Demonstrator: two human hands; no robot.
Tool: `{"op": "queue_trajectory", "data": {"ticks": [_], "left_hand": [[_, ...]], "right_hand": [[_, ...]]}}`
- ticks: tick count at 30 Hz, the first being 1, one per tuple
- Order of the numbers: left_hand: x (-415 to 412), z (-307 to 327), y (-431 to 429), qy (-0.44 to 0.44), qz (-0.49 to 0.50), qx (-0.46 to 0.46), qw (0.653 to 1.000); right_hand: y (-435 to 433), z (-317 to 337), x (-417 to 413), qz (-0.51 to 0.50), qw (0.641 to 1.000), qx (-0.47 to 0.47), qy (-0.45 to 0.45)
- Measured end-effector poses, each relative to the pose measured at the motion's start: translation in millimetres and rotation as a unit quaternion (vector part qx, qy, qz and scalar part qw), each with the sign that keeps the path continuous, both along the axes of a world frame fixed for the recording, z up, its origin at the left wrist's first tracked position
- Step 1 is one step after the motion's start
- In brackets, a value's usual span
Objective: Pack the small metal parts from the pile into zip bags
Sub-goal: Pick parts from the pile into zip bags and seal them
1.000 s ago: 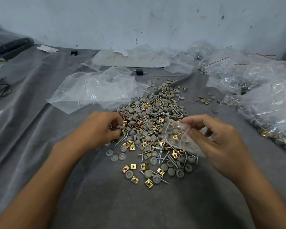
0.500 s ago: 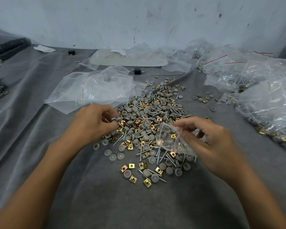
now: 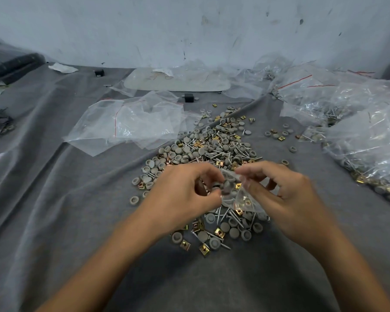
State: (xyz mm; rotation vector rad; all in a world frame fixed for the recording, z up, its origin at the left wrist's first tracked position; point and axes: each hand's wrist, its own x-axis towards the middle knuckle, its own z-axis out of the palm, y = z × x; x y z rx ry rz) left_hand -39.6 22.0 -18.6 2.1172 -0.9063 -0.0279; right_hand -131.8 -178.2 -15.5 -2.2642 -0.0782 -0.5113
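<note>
Midway through a filling step, to judge by the layout: feeding a pinch of parts into the small zip bag point(image 3: 241, 198), held just above the near part of the pile point(image 3: 212, 152). Gripping a few grey caps point(image 3: 226, 185) between the curled fingers and thumb of the left hand point(image 3: 185, 194), right at the bag's mouth. Pinching the bag's upper lip between thumb and forefinger of the right hand point(image 3: 286, 194), with the other fingers loosely bent behind the film. Possible to make out a brass square clip and something pale through the plastic, so probably partly filled already. Hard to judge the width of the mouth through blur and crumpled film. Next, most likely: tip the caps past the lip and let go only once well inside, holding the right-hand pinch firm so as not to fold the opening closed; then go to the pile for screws and clips. Worth guarding against round caps rolling off the lip and dropping onto the grey-covered worktop point(image 3: 54, 210). Plenty left to pack, judging by the heap spread between the empty zip bags point(image 3: 133, 124) at the left rear and the filled bags point(image 3: 369, 143) stacked on the right.
</note>
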Motion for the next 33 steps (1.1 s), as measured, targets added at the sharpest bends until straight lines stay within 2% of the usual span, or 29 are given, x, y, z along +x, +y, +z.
{"op": "queue_trajectory", "data": {"ticks": [15,18,20,23,25,27,33], "left_hand": [[-14,7,-8,-0.063,-0.02,0.0,0.998],[-16,7,-9,-0.054,-0.027,-0.024,0.998],[-13,8,-8,-0.048,-0.011,-0.041,0.998],[10,10,5,-0.055,0.067,-0.051,0.995],[35,10,18,-0.049,0.129,-0.022,0.99],[59,6,24,-0.046,0.143,0.034,0.988],[86,-10,10,-0.074,0.015,0.189,0.979]], "right_hand": [[-3,-2,2,0.005,1.0,-0.001,0.006],[-4,-3,2,0.004,1.0,0.0,0.011],[-5,-3,2,-0.002,1.0,0.002,0.009],[-8,-4,1,-0.013,1.0,0.01,0.003],[-8,-4,1,-0.014,1.0,0.016,0.003],[-7,-4,0,-0.01,1.0,0.017,0.005],[-7,-4,1,-0.008,1.0,0.008,0.01]]}}
